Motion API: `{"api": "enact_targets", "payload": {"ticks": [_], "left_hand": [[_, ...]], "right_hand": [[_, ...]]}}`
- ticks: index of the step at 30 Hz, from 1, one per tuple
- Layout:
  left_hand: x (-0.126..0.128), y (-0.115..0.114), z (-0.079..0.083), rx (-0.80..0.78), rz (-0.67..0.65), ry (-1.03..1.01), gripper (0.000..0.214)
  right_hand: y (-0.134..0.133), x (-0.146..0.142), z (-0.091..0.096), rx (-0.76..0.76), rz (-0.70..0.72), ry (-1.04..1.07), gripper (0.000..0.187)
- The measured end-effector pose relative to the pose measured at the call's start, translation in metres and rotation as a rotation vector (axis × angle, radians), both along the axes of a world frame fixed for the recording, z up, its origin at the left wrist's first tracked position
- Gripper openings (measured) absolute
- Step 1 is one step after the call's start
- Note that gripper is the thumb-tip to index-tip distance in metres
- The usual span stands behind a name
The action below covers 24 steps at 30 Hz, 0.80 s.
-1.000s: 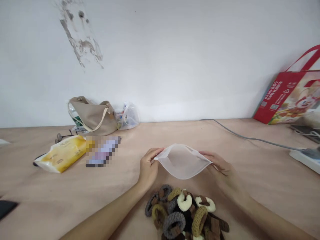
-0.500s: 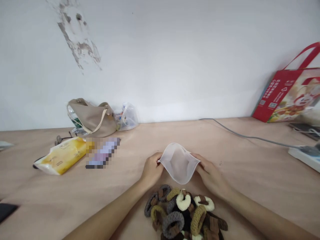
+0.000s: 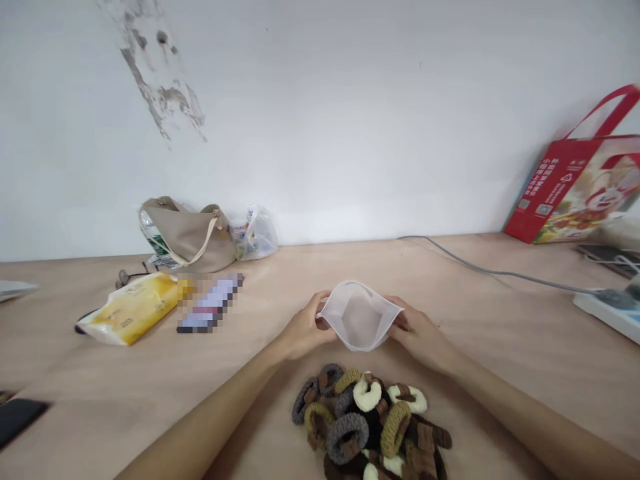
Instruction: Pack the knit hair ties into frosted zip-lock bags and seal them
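A frosted, see-through plastic bag [image 3: 358, 320] is held with its mouth spread wide, facing me. My left hand [image 3: 309, 328] is closed on its left edge, and my right hand [image 3: 414, 332] grips the right edge. Nothing shows inside the bag. Just below it, between my forearms, lies a pile of fabric hair ties [image 3: 349, 437] in grey, mustard, cream, brown and black. Some of them carry small brown tags. Neither hand touches the pile.
At left lie a yellow tissue pack [image 3: 135, 310] and a blurred-out phone [image 3: 213, 305]. Behind them stand a beige handbag [image 3: 187, 233] and a small plastic bag [image 3: 260, 233]. A red shopping bag [image 3: 570, 180], grey cable [image 3: 480, 268] and white power strip [image 3: 607, 313] are at right.
The bag's mouth has tilted a little and looks flatter and wider. My fingers have shifted along its sides, still gripping both edges. The hair ties have stayed put.
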<state>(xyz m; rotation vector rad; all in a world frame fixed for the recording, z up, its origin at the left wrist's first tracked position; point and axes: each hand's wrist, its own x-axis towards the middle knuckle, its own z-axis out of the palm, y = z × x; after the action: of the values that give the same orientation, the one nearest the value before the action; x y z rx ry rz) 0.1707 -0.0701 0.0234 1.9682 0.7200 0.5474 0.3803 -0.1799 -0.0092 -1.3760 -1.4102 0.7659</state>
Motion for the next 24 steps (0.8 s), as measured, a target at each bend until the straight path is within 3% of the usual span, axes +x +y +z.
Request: {"api": "enact_targets", "payload": {"ticks": [6,11,16,19,20,22,24], "left_hand": [[-0.009,-0.009,-0.011,0.071,0.066,-0.148,0.055],[-0.026,-0.022,-0.013,0.12,0.132,-0.207,0.06],[-0.049,-0.041,-0.009,0.364,0.194,-0.212,0.034],[-0.06,-0.059,-0.003,0.561,0.022,-0.275,0.02],[-0.062,-0.064,-0.001,0.605,-0.057,-0.282,0.019],[-0.064,-0.075,0.003,0.662,-0.18,-0.263,0.02],[-0.062,-0.08,0.004,0.701,-0.269,-0.215,0.025]], "right_hand": [[-0.015,-0.003,-0.003,0.1,-0.108,-0.017,0.041],[-0.045,0.002,-0.012,0.155,-0.199,-0.027,0.04],[-0.087,0.003,-0.015,0.332,-0.29,-0.32,0.029],[-0.102,-0.006,0.002,0.44,-0.127,-0.453,0.026],[-0.103,-0.009,0.009,0.475,0.007,-0.489,0.028],[-0.101,-0.014,0.02,0.493,0.149,-0.562,0.033],[-0.096,-0.016,0.022,0.484,0.176,-0.622,0.037]]}}
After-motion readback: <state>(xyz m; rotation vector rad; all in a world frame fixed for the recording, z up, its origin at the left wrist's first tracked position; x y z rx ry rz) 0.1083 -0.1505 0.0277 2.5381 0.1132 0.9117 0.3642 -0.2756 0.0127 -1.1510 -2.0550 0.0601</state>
